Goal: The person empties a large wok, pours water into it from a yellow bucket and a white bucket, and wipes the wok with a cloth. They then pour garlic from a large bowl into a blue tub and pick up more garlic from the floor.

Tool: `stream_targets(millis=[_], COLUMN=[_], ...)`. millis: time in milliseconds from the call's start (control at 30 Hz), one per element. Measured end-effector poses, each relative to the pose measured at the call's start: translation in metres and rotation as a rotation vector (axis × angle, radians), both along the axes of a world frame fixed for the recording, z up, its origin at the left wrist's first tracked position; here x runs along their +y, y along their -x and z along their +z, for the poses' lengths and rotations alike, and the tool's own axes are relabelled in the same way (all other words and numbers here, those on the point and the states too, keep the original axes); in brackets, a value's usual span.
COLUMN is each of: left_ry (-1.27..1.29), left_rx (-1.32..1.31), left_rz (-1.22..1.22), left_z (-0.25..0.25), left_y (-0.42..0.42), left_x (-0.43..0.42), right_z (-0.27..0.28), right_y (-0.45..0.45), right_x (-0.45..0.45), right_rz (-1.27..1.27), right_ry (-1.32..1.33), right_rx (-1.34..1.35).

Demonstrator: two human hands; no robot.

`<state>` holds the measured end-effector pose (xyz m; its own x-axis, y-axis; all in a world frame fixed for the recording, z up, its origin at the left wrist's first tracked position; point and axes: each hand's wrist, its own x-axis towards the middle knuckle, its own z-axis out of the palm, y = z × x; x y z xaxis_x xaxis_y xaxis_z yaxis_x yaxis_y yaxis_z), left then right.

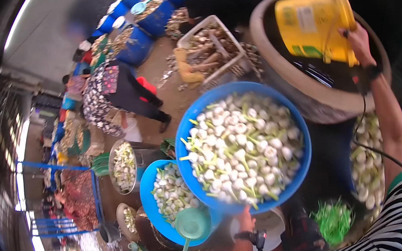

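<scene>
right hand [358,45]: closed on the yellow bucket [316,23] at its mouth end, by rim or handle; exact finger wrap hidden.

bucket tipped on its side in this view. long axis runs roughly across the frame, collar at the right hand, base pointing off to the left. it hangs over the mouth of the big stone-like vat [308,101], which holds something dark. contents of bucket not visible.

left hand [245,221]: at the near rim of the large blue basin [181,140]; blurred, fingers partly hidden, cannot tell if closed round it.

key relation: basin sits down and left of the right hand, just beside the vat, so bucket and basin are on opposite sides of the vat's near wall. right hand is the nearer to the vat, left hand to the basin.

basin full of pale bulbs [241,145], green stems on.

farther out: smaller blue basin [147,187] partly behind the large one, green dipper [193,224] across its edge. green tangle [333,222] by the striped sleeve [390,215]. beyond, a person [101,92] bending.
</scene>
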<state>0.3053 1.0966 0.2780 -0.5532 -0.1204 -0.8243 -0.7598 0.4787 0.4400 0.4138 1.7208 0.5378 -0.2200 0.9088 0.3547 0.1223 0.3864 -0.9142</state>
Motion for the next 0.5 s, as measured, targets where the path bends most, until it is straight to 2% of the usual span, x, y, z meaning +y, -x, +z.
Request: stream_targets(millis=[33,100,133,200,233,267,300,333,367,400,433,467,500], left_ry=[-0.041,-0.003,0.107,0.119,0.306,0.513,0.61,0.702,0.537,0.626,0.424,0.232,0.153], left_rx=[-0.11,-0.126,-0.052,0.213,0.236,0.386,0.374,0.349,0.472,0.256,0.296,0.345,0.329], left_rz=[0.341,0.335,0.385,-0.231,-0.813,-1.349,-1.427,-1.506,-1.336,-1.433,-1.059,-0.677,-0.426], left_z=[0.008,0.004,0.018,-0.045,-0.022,0.005,0.006,0.005,0.014,0.005,-0.019,-0.051,-0.057], left_y=[0.0,0.0,-0.001,-0.009,-0.008,-0.006,0.0,-0.007,-0.008,-0.001,-0.01,-0.014,-0.018], left_x=[0.017,0.023,0.038,-0.024,-0.02,-0.013,-0.003,-0.001,0.001,0.002,-0.02,-0.043,-0.044], right_z=[-0.03,-0.095,-0.129,-0.16,-0.167,-0.217,-0.26,-0.271,-0.272,-0.272,-0.262,-0.284,-0.271], right_y=[0.008,0.015,0.014,0.022,0.025,0.018,0.013,0.007,0.005,0.003,0.001,-0.01,-0.013], right_x=[0.021,0.06,0.08,0.089,0.089,0.115,0.13,0.134,0.129,0.124,0.119,0.137,0.13], right_rz=[-0.042,-0.043,-0.016,0.013,0.01,0.018,-0.006,0.047,0.094,0.143,0.186,0.243,0.235], right_ry=[0.108,0.292,0.43,0.781,0.99,1.021,1.0,1.068,1.143,1.216,1.288,1.259,1.286], right_rx=[-0.026,0.045,0.144,0.312,0.376,0.35,0.314,0.274,0.245,0.213,0.194,0.186,0.093])
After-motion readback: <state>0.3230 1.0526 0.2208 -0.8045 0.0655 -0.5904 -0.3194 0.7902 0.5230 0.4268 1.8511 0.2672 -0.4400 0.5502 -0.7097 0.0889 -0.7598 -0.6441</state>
